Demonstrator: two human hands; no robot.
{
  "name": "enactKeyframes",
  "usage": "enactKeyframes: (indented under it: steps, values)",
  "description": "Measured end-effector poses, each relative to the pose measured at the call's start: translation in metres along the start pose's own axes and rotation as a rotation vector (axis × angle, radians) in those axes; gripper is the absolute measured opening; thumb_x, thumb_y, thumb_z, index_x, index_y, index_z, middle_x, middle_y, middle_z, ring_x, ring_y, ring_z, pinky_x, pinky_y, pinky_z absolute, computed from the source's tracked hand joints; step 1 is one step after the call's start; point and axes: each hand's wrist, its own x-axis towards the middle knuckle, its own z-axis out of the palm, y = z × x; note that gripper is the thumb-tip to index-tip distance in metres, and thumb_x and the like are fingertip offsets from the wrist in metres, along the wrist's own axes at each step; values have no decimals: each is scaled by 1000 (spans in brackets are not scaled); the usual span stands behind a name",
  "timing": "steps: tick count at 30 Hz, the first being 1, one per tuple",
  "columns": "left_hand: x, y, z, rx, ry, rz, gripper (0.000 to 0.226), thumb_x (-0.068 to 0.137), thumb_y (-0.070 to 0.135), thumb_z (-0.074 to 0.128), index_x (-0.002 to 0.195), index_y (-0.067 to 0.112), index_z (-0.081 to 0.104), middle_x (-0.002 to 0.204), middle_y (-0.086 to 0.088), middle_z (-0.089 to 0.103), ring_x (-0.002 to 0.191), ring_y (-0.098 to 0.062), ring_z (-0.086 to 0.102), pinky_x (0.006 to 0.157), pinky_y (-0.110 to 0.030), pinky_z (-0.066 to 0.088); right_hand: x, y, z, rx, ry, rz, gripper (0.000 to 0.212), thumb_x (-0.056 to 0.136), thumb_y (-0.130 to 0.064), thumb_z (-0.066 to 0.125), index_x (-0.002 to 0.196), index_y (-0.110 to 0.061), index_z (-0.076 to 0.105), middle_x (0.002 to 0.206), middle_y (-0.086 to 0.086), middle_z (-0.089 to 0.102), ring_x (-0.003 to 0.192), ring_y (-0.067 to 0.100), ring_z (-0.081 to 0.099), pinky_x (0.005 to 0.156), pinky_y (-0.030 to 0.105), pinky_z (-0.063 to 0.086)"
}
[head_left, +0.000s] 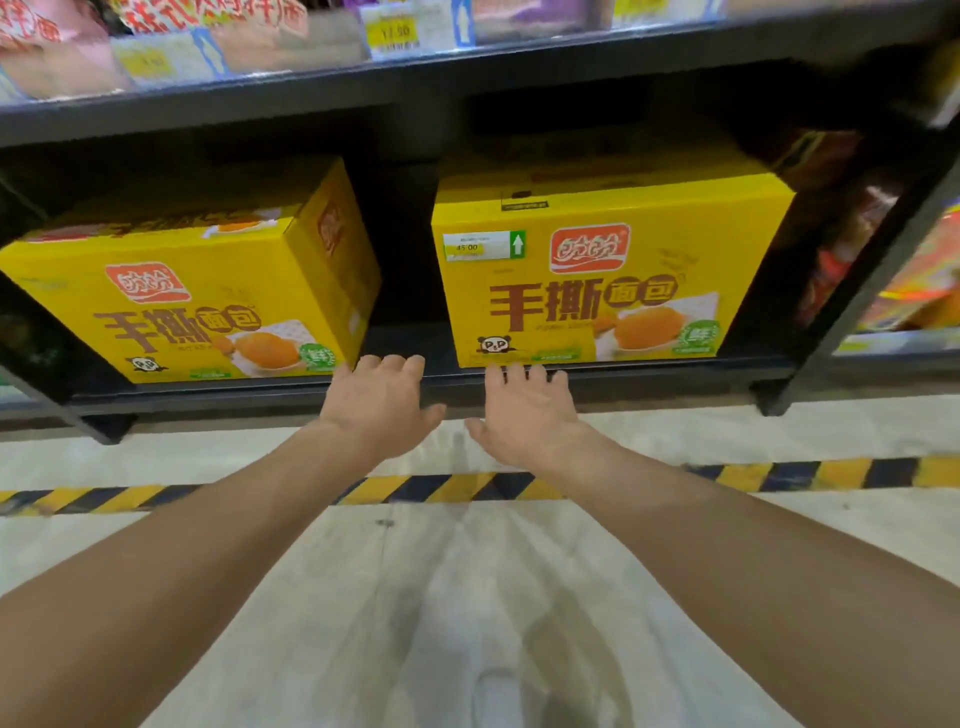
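Two yellow cartons with red logos and brown lettering stand on the bottom shelf (649, 376) of a black rack. The left carton (171, 306) is turned at an angle; the right carton (597, 280) faces me squarely and carries a price label. My left hand (382, 402) reaches forward with straight fingers, its tips at the shelf edge by the left carton's lower right corner. My right hand (527, 410) is stretched out the same way, fingertips at the shelf edge below the right carton's lower left corner. Neither hand holds anything.
A dark gap (405, 270) separates the two cartons. The upper shelf (311, 98) holds packaged goods and price tags. More packets sit at the far right (841, 249). A yellow-and-black striped line (779, 475) crosses the pale floor in front of the rack.
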Motion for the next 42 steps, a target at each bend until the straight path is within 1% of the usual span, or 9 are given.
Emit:
enactKeyframes:
  steps: [8, 13, 17, 21, 25, 30, 33, 37, 42]
  values:
    - [19, 52, -31, 40, 106, 94, 64, 102, 64, 47, 149, 20, 43, 145, -6, 58, 134, -32, 52, 112, -52, 42, -34, 89, -21, -44, 32, 144, 74, 102, -63, 46, 155, -14, 32, 153, 16, 46, 141, 40, 43, 112, 58, 39]
    - [31, 64, -42, -147, 298, 110, 80, 102, 63, 50, 162, 16, 26, 159, -7, 45, 140, -31, 49, 110, -48, 45, -41, 138, -46, -45, 123, 180, 77, 102, -66, 45, 158, -15, 29, 158, 13, 43, 144, 37, 42, 114, 54, 41]
    - [49, 63, -49, -605, 420, -40, 90, 95, 58, 67, 161, 14, 24, 160, -11, 37, 139, -30, 49, 104, -47, 50, -30, 165, -60, 305, 267, 270, 83, 102, -64, 50, 163, -14, 23, 164, 11, 36, 148, 35, 38, 114, 50, 41]
    - [78, 57, -55, -1069, 442, -188, 88, 91, 53, 75, 156, 15, 30, 154, -12, 45, 139, -31, 51, 96, -44, 49, -7, 189, -65, 717, 453, 458, 100, 97, -69, 54, 166, -11, 10, 169, 14, 26, 151, 37, 34, 115, 54, 40]
    - [102, 53, -62, -1297, 382, -375, 108, 93, 61, 69, 166, 10, 8, 164, -17, 37, 148, -38, 41, 112, -50, 42, 23, 214, -77, 1034, 598, 620, 106, 97, -72, 52, 166, -9, 3, 171, 17, 19, 152, 40, 32, 117, 53, 36]
    - [126, 56, -64, -1570, 299, -448, 88, 92, 67, 65, 159, 22, 30, 143, -8, 58, 121, -30, 60, 95, -53, 52, 58, 236, -88, 1382, 617, 711, 110, 89, -78, 58, 166, -19, 9, 168, 14, 29, 148, 40, 39, 115, 59, 42]
    - [132, 64, -60, -1660, 334, -446, 62, 95, 57, 68, 142, 22, 47, 128, -4, 62, 118, -29, 62, 102, -60, 53, 69, 238, -84, 1374, 623, 705, 107, 84, -75, 67, 161, -17, 21, 155, 13, 46, 137, 38, 51, 110, 58, 47]
    - [126, 67, -57, -1713, 386, -417, 44, 96, 51, 71, 127, 23, 56, 116, -2, 67, 111, -27, 67, 99, -54, 55, 65, 239, -79, 1377, 650, 685, 92, 89, -63, 72, 155, -14, 31, 142, 9, 55, 121, 30, 57, 95, 45, 50]
    - [98, 67, -56, -1782, 400, -377, 29, 97, 46, 72, 114, 27, 61, 100, 8, 67, 95, -18, 68, 86, -45, 52, 36, 231, -75, 1395, 685, 702, 87, 88, -60, 75, 152, -15, 36, 131, 4, 59, 117, 29, 61, 102, 48, 54]
